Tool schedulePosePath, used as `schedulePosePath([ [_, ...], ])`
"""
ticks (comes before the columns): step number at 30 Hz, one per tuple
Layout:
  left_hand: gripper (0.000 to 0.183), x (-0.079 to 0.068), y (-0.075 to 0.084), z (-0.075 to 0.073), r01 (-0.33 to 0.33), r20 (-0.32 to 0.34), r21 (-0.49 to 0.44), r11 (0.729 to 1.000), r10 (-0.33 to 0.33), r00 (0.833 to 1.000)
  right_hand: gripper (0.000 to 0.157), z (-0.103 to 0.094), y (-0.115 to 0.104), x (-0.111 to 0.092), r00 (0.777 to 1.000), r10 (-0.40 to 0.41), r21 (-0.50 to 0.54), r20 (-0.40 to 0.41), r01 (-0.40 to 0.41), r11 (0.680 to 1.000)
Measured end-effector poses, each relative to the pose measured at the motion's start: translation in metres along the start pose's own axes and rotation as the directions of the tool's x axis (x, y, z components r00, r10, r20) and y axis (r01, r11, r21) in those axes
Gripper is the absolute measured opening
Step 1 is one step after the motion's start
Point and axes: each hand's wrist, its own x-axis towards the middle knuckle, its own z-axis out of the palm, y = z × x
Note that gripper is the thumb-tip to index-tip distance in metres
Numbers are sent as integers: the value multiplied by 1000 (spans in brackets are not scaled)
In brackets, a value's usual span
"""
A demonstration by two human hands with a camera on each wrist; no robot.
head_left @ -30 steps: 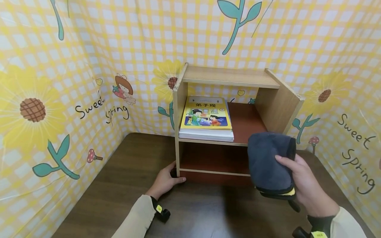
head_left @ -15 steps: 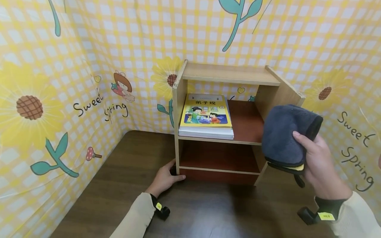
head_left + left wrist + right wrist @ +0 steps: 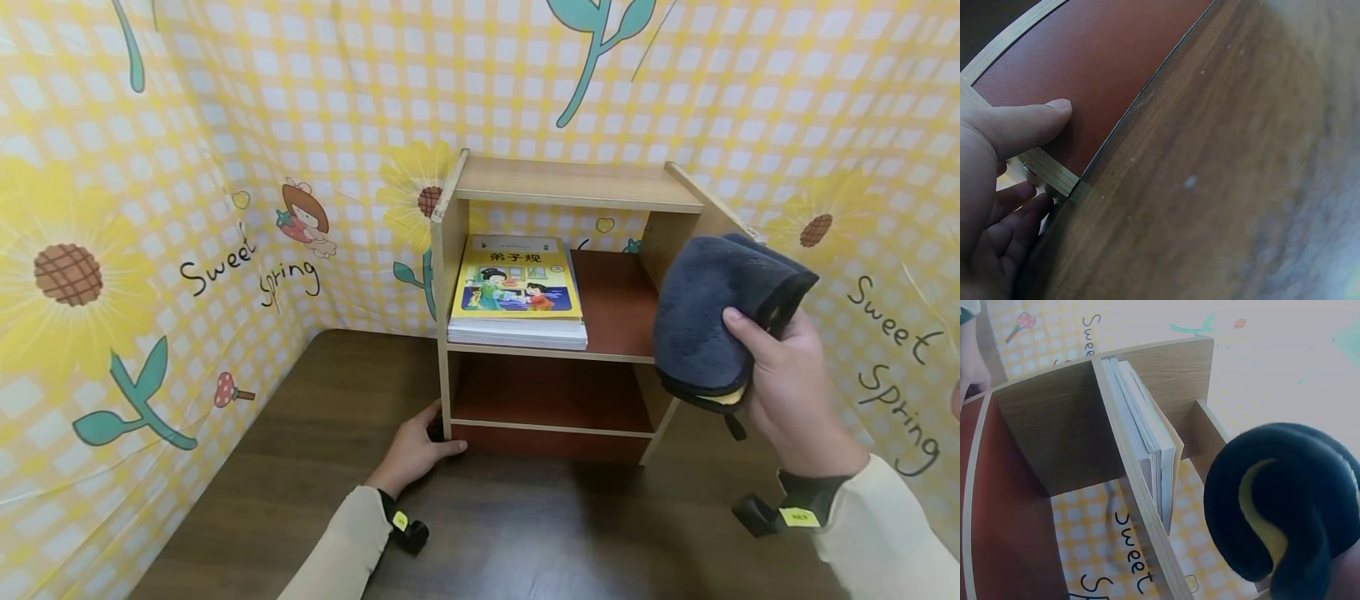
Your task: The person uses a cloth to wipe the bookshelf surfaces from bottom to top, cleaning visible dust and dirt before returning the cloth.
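A small wooden shelf with reddish-brown boards stands on the dark table. My left hand grips its lower left corner; in the left wrist view the thumb lies across the reddish base board, with the fingers behind the side panel. A folded dark grey cloth with black edging and a yellow inner side is held in my right hand, thumb on the near face. Hand and cloth are raised in front of the shelf's right side panel, partly covering it. The right wrist view shows the cloth rolled over in a loop.
A stack of books, a yellow picture-covered one on top, lies on the left of the shelf's middle board. Yellow checked sheeting hangs behind and at both sides. The dark wooden table extends in front of the shelf.
My right hand has lifted the cloth up and to the right, from before the middle board's right end to the right side panel, then slightly back left. The left hand has stayed at the corner.
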Motion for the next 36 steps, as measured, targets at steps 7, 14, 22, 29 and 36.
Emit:
schedulePosePath([
  [7, 89, -2, 1, -1, 8, -3, -1, 1000, -8, 1000, 57, 8, -1, 3, 997, -79, -104, 20, 81, 991],
  [14, 90, -3, 1, -1, 17, -1, -1, 1000, -17, 1000, 57, 18, -7, 16, 984, -165, -226, 74, 177, 958],
  [22, 89, -1, 0, -1, 7, 0, -12, 1000, -7, 1000, 52, 23, -6, 23, 939, -281, -711, 197, 335, 618],
  [29, 88, -1, 0, 0, 7, -2, 1, 1000, -7, 1000, 56, 26, 2, 29, 851, -366, -803, 377, 497, 328],
  [36, 89, 0, 0, -1, 1, 5, -8, 1000, -1, 1000, 51, 25, 11, 36, 796, -229, -793, 560, 595, 129],
])
